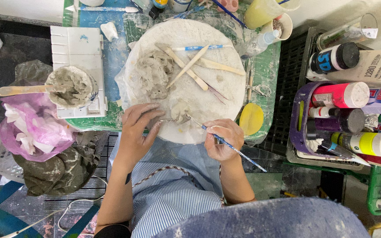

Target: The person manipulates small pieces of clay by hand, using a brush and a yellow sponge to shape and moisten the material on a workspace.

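A round white board (225,55) lies on the green mat. On it are a lump of grey clay (154,72) and several wooden modelling sticks (188,66). My right hand (223,139) grips a thin blue-handled tool (225,142), whose tip touches a small clay piece (179,112) at the board's near edge. My left hand (137,130) rests flat next to that piece, fingers spread and smeared with clay.
A cup of grey clay (72,86) with a wooden stick stands on a white tray at left. A pink plastic bag (31,125) lies beside it. Paint bottles fill a purple basket (296,128) at right. A yellow disc (251,118) sits by the board.
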